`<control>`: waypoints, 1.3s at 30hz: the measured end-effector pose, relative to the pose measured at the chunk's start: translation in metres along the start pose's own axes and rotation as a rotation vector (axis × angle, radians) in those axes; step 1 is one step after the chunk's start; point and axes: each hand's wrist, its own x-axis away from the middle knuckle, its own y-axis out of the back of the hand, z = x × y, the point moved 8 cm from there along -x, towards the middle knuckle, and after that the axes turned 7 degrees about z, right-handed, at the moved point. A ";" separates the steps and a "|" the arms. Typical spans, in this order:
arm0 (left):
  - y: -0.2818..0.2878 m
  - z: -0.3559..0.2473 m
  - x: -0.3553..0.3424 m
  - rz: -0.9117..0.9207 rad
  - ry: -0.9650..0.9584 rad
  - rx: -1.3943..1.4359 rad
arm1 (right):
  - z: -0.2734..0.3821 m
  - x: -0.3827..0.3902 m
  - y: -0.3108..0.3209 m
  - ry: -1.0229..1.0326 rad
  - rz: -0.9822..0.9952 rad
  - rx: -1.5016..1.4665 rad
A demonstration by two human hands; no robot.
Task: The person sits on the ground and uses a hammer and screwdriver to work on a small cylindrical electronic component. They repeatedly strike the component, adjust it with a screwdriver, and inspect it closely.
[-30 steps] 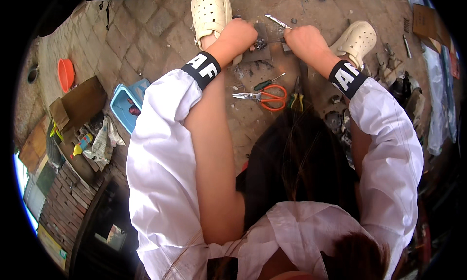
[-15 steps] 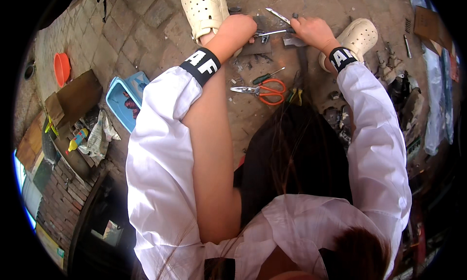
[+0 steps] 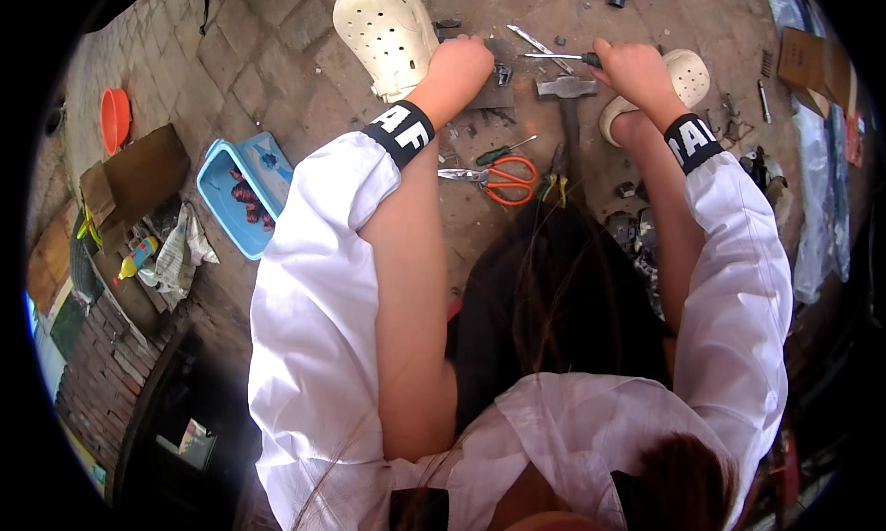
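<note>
My right hand [image 3: 639, 74] is closed around the dark handle of a screwdriver [image 3: 552, 56], its shank pointing left toward my other hand. Beside the cream clog on the left foot, my left hand [image 3: 461, 68] has its fingers curled down, and what they grip is hidden. A small dark metal part [image 3: 502, 74] sits right by those fingers, over a flat dark plate [image 3: 496, 97]. Just below the screwdriver lies a hammer [image 3: 568, 87], handle toward me. A silver blade-like tool [image 3: 538, 47] rests on the ground beyond the shank.
Orange-handled scissors [image 3: 503, 178], a green-handled screwdriver [image 3: 495, 155] and yellow-handled pliers [image 3: 556, 182] lie between my feet. To the left stands a blue basin [image 3: 221, 203] with dark reddish pieces inside. Scrap parts [image 3: 635, 231] are by the right leg; a cardboard box [image 3: 812, 65] is far right.
My right hand has drawn the screwdriver to the right, its tip now apart from my left hand. The hammer head, partly covered before, now shows.
</note>
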 end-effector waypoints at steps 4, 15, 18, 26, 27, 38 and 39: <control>0.000 0.001 -0.003 0.020 0.069 0.050 | -0.030 0.014 -0.022 -0.186 -0.032 -0.077; 0.005 -0.001 -0.004 -0.009 0.048 0.024 | 0.092 -0.046 -0.072 -0.353 0.206 -0.771; 0.007 -0.001 -0.005 -0.019 0.051 0.014 | 0.088 -0.052 -0.075 -0.277 0.105 -0.780; 0.004 -0.003 -0.002 -0.044 0.018 -0.030 | 0.083 -0.069 -0.036 0.070 0.080 -0.273; 0.004 -0.004 -0.002 -0.056 0.020 -0.033 | 0.084 -0.071 -0.032 0.116 0.052 -0.228; 0.003 -0.006 0.000 -0.055 -0.023 -0.025 | 0.074 -0.094 -0.034 0.271 0.095 -0.329; 0.003 -0.007 0.000 -0.063 -0.024 -0.029 | 0.072 -0.092 -0.042 0.204 0.155 -0.398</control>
